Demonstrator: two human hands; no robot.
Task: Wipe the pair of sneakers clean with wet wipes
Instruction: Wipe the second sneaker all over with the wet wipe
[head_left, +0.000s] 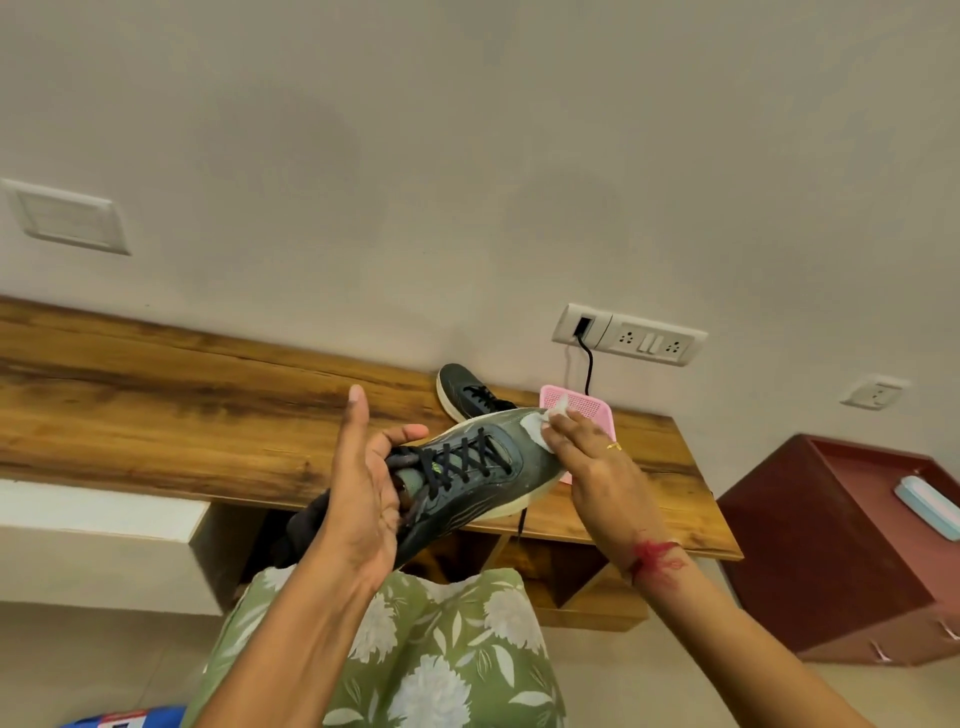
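Note:
A dark grey-green sneaker (467, 478) with black laces and a pale sole is held up over the front of the wooden shelf (208, 415), toe pointing right. My left hand (366, 478) holds it at the opening, thumb raised and fingers tucked into the collar. My right hand (587, 457) pinches a white wet wipe (540, 428) and presses it on the toe. The second sneaker (465, 392) lies on the shelf behind, near the wall.
A pink perforated tray (589, 410) sits on the shelf behind the toe. A black cable hangs from the wall socket panel (628, 335). A dark red cabinet (841, 545) with a pale blue case stands at the right. My green floral garment fills the bottom centre.

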